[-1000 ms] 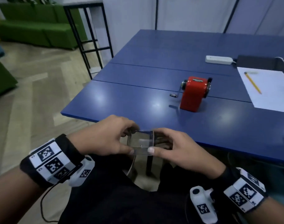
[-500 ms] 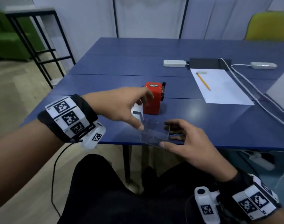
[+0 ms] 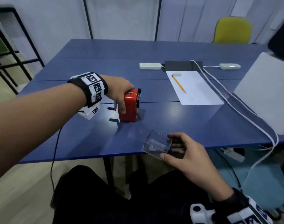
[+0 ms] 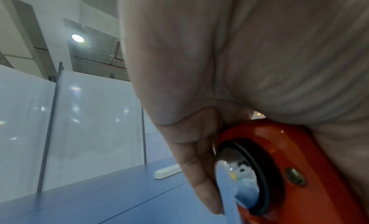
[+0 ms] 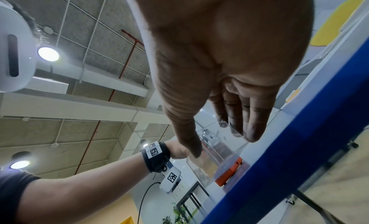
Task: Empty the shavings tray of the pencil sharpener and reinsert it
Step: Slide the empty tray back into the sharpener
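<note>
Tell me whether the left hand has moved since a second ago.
Yes. The left hand left the clear plastic shavings tray and went forward over the blue table; it now grips the red metal pencil sharpener.

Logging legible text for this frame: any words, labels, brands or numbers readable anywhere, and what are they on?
No readable text in any view.
Wristbands: black-and-white square marker patterns only, no letters.
Red pencil sharpener: a small plate on top, too blurred to read.
Sheet of paper: appears blank.
</note>
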A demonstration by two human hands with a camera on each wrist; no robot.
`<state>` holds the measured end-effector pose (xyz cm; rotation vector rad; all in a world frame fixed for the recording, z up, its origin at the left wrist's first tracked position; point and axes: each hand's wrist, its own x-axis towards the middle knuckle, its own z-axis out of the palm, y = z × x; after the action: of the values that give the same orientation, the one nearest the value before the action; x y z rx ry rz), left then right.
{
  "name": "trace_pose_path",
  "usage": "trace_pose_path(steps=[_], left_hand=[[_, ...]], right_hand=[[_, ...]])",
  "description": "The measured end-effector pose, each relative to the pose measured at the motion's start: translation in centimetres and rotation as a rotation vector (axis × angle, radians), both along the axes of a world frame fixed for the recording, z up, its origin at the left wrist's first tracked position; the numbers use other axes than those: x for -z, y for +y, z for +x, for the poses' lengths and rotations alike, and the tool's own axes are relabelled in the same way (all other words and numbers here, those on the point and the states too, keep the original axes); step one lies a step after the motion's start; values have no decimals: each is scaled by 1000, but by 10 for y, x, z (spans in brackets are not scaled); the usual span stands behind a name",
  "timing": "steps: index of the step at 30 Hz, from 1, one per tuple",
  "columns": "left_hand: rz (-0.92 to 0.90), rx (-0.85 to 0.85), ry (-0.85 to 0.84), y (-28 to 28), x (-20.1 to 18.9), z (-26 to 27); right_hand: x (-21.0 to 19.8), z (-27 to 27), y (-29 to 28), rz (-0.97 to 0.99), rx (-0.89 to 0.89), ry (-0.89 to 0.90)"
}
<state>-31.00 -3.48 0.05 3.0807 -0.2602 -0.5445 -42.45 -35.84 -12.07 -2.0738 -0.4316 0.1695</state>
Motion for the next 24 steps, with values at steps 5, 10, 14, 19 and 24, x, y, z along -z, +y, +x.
trace_pose_path(steps=[5, 10, 14, 19, 24], left_hand=[[-26, 157, 60, -6, -1, -8], [23, 290, 83, -17, 9, -20], [45, 329, 66, -19, 8, -23], [51, 346, 61, -19, 10, -23], [34, 351, 66, -17, 12, -21]], right_hand=[[9, 1, 8, -16, -4, 9], [11, 0, 19, -49, 44, 0], [8, -5, 33, -92, 84, -23], [5, -11, 56, -113, 118, -46], [7, -6, 69, -106, 155, -71]])
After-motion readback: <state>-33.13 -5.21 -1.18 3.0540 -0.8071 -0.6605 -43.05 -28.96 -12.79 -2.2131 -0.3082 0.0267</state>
